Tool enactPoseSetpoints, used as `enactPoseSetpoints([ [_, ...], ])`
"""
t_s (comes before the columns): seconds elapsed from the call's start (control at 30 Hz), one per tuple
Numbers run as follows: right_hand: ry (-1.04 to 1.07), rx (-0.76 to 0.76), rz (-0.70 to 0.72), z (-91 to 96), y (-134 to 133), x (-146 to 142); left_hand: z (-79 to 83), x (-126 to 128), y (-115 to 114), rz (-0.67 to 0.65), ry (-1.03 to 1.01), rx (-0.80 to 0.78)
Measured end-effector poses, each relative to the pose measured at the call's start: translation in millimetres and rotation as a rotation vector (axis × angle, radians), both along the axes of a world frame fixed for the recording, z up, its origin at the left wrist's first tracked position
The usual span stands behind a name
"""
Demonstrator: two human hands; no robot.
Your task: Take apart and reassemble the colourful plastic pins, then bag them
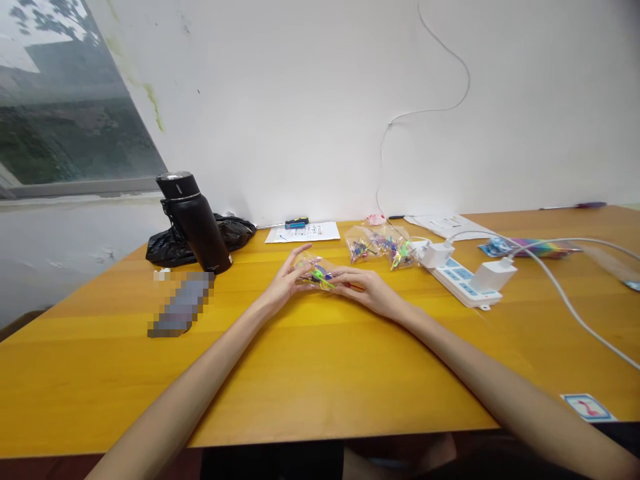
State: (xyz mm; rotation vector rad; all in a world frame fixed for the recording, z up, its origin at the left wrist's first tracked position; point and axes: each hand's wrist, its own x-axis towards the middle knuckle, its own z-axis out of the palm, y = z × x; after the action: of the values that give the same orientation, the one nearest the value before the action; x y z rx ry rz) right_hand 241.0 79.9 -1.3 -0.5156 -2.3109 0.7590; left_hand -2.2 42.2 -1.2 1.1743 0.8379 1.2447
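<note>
A small clear plastic bag (318, 273) with colourful pieces inside, bright green, blue and dark ones, is between my two hands over the middle of the table. My left hand (285, 285) grips the bag's left side, its index finger stretched up and away. From the right, the fingers of my right hand (369, 292) close on the other side of the bag. A thin red bit shows beneath the right fingers. Just beyond, more clear bags (381, 245) of similar colourful pieces lie on the table.
A black bottle (197, 223) stands at the left by a black plastic bag (235, 231) and a blurred phone (183, 305). Behind are paper (320, 231) and a screwdriver (297, 223). At right, a power strip (463, 285) with white cables and a rainbow-coloured packet (543, 249).
</note>
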Motion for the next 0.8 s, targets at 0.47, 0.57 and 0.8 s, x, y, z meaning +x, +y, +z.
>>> enactPoseSetpoints([
  [0.47, 0.083, -0.167, -0.148, -5.4, 2, -5, -10.4, 3, 1, -0.028, -0.079, -0.03],
  [0.57, 0.079, -0.204, -0.148, -6.3, 2, -5, -9.5, 0, 4, 0.007, -0.075, -0.04],
  [0.8, -0.062, -0.16, -0.147, -9.2, 7, -3, -6.8, -2, 3, 0.002, -0.026, -0.066],
])
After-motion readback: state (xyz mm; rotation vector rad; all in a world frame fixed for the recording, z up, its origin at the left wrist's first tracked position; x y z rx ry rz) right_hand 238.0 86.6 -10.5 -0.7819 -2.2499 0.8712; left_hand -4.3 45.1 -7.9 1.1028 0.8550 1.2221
